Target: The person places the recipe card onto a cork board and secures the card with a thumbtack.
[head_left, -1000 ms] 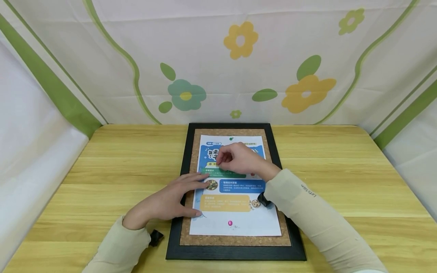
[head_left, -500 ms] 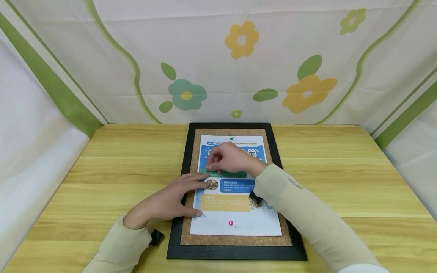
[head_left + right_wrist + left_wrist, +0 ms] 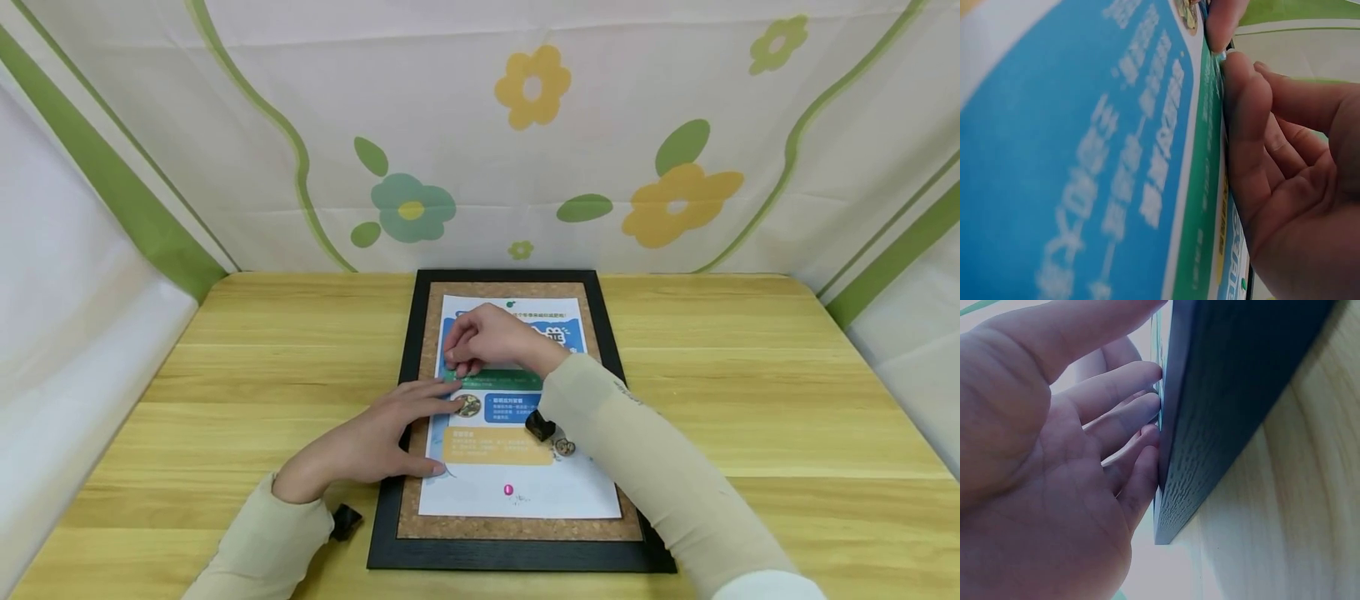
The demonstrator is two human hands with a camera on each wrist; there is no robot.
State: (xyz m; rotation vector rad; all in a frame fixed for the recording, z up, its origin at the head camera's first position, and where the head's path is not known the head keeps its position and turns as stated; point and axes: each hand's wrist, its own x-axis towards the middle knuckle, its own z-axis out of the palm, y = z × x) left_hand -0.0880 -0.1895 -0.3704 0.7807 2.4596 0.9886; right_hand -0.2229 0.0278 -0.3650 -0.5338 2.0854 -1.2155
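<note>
A printed poster (image 3: 480, 496) lies on a cork board (image 3: 517, 527) with a black frame (image 3: 517, 558). My left hand (image 3: 375, 433) rests at the board's left side, fingers spread and fingertips on the poster's left edge; its palm shows in the left wrist view. My right hand (image 3: 491, 337) is over the poster's upper left, thumb and fingers pinched together. In the right wrist view, a small pale thing (image 3: 1230, 52) shows at its fingertips, mostly hidden. A green push pin (image 3: 511, 305) stands at the poster's top, and a magenta push pin (image 3: 508, 490) near its bottom.
The board lies on a light wooden table (image 3: 247, 367). Behind it hangs a white curtain (image 3: 465, 100) printed with flowers, and more cloth closes both sides. A black wrist camera (image 3: 540, 425) on the right sleeve sits low over the poster.
My right hand has moved left across the poster, from its middle toward the left edge, fingers still pinched. The left hand stays in place.
</note>
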